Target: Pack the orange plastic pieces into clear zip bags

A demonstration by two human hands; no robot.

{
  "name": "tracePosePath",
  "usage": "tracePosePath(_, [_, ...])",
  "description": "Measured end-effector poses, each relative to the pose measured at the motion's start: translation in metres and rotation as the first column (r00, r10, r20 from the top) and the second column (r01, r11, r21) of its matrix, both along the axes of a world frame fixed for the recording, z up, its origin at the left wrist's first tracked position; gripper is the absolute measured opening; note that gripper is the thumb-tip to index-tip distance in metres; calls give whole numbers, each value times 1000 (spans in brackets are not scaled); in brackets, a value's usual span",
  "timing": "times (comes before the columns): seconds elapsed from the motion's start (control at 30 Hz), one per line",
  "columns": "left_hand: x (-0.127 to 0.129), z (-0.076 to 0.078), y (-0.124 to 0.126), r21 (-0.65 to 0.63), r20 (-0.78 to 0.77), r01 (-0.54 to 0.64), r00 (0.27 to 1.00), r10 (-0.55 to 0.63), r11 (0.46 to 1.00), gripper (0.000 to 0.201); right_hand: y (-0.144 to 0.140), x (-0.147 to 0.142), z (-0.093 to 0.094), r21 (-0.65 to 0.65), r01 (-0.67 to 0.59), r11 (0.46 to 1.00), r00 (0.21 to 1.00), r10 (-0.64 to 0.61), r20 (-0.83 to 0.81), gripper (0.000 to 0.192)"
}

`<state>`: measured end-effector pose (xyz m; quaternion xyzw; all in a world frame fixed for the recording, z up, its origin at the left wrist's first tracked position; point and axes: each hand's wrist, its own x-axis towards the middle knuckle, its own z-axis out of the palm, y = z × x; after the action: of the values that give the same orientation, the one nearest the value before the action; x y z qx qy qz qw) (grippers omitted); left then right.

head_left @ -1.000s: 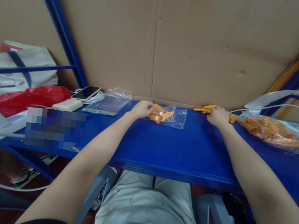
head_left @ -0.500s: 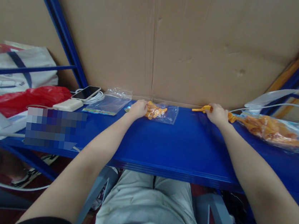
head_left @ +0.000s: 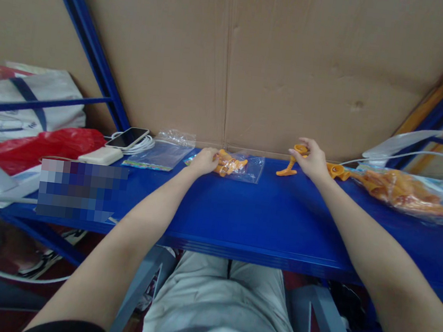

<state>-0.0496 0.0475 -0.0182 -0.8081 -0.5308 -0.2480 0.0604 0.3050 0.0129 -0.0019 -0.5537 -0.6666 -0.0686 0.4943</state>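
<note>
My left hand [head_left: 203, 161] rests on the blue shelf [head_left: 263, 219] and grips the left end of a small clear bag [head_left: 250, 169] that holds a few orange plastic pieces [head_left: 229, 165]. My right hand [head_left: 312, 160] is lifted a little off the shelf and pinches an orange plastic piece [head_left: 292, 162] that hangs down, its lower end touching the shelf. Just right of that hand lies a big clear bag [head_left: 406, 193] stuffed with several more orange pieces.
A cardboard sheet [head_left: 281, 61] backs the shelf. At the left lie empty clear bags [head_left: 163, 151], a phone [head_left: 127, 137] on a white cable, a white power bank [head_left: 100, 155], a red bag [head_left: 27, 146] and a white tote [head_left: 24, 103]. White cables run at the far right [head_left: 438, 159].
My left hand dragged the small bag to the left. My right hand took one orange piece from beside the big bag and raised it off the shelf.
</note>
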Motion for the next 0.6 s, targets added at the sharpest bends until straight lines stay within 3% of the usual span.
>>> tracePosePath(0.13, [1,0,0,15,-28,-5,1000,5,1000,33,7,-4,-6,-23,-120,993,982,115,-148,56])
tracePosePath(0.23, [1,1,-1,25,-35,-5,999,6,1000,32,8,-10,-10,-124,-236,964,939,193,-285,59])
tracePosePath(0.37, [1,1,-1,22,-39,-4,999,5,1000,33,3,-20,-11,-200,-302,932,880,192,-434,52])
tracePosePath(0.5, [0,1,-1,14,-35,-3,999,3,1000,34,-3,-27,-14,-351,-278,894,924,149,-351,17])
tracePosePath(0.6, [0,1,-1,6,-33,0,999,0,1000,34,-4,-31,-20,-450,-185,874,974,103,-200,13])
